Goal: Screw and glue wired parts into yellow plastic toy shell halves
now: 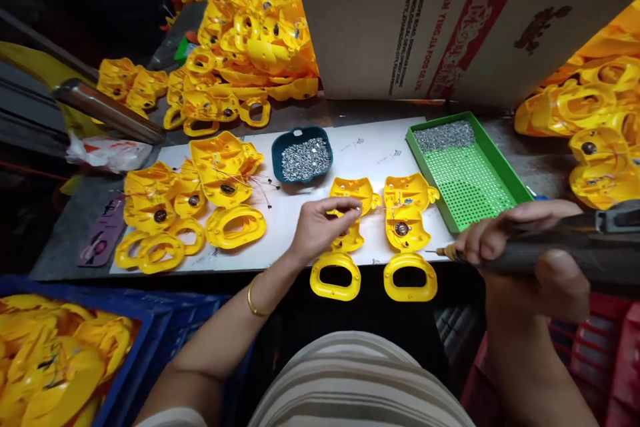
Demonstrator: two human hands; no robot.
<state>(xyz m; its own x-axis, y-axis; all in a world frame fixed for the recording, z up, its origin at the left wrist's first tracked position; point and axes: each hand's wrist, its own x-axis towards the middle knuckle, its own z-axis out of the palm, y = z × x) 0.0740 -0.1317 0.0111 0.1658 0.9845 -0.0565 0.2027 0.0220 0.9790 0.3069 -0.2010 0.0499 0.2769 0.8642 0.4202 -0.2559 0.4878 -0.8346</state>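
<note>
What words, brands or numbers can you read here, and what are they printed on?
"ONGSMAN YINGJIA FOOD CO.,LTD": red, on the cardboard box, start cut off.
"AND TECHNOLOGICAL DEVELOPMENT": black, same box.
Its other small lines and the characters on its red band: too blurred to read surely.
Faint marks on the white sheet: too small.

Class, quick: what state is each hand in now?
Left hand: fingertips drawn together; whether they pinch anything cannot be told.
Right hand: closed around a dark powered screwdriver.
</note>
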